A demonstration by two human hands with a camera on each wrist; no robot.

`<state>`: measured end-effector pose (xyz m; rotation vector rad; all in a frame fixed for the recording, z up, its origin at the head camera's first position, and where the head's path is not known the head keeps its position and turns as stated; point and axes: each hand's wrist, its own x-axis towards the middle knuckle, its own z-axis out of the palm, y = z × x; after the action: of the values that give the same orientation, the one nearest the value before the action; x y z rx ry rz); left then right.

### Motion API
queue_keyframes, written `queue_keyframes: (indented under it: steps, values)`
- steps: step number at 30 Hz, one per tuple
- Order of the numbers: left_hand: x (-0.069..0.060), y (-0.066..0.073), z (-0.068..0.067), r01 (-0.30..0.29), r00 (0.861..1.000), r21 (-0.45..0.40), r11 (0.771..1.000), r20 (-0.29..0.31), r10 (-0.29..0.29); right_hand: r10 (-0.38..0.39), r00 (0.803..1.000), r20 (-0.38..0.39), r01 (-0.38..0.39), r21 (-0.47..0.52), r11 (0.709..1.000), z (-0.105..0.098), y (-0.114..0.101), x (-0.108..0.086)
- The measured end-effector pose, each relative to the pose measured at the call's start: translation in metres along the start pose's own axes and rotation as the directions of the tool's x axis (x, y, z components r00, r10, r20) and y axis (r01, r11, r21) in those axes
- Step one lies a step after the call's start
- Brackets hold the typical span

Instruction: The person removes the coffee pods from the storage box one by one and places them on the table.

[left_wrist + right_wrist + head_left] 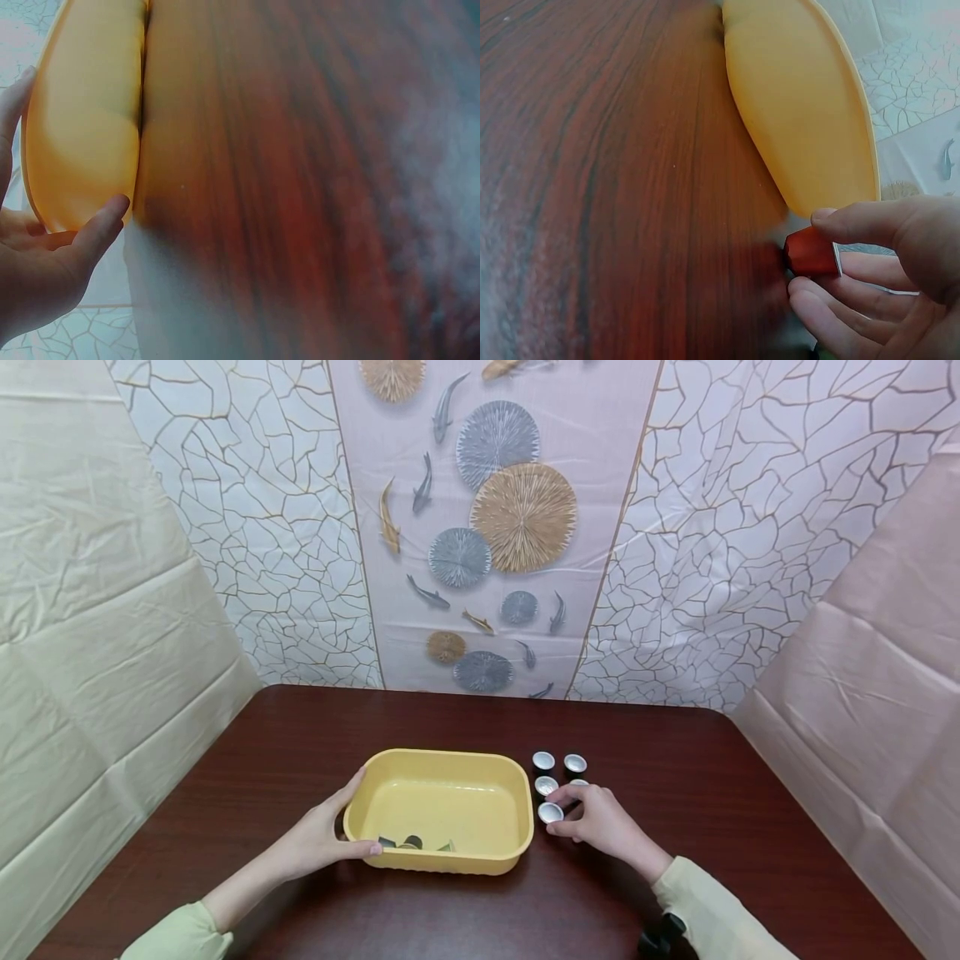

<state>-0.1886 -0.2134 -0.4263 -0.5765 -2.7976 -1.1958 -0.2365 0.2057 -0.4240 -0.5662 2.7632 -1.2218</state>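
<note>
Hands (326,837) (600,820): tub (450,863) left, capsule (812,253) right

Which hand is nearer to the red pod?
The right hand: it has the red pod between thumb and fingers. The left hand is farther, holding the left end of the yellow tub.

This looks like a small screened-off booth around a single bench (480,722); whether it stands in a home, an office or a studio cannot be told. Plain pale cloth (90,635) with fold creases slants along the left, and a pinkish sheet (862,668) closes the right. Across the back hangs a printed drape (255,527), gold-and-grey crackle lines on white flanking a panel of discs (522,518) and fish (423,485). The bench has a dark reddish wood-grain top.
</note>
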Motion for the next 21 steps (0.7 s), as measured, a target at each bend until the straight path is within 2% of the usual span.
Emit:
queue_keyframes:
  steps: [21]
  values:
    - [-0.0001, -0.0008, 0.0002, -0.001, 1.000, 0.007, 1.000, -0.001, 0.001, -0.024, 1.000, 0.021, 0.024, -0.005, 1.000, -0.0013, 0.0023, -0.0018]
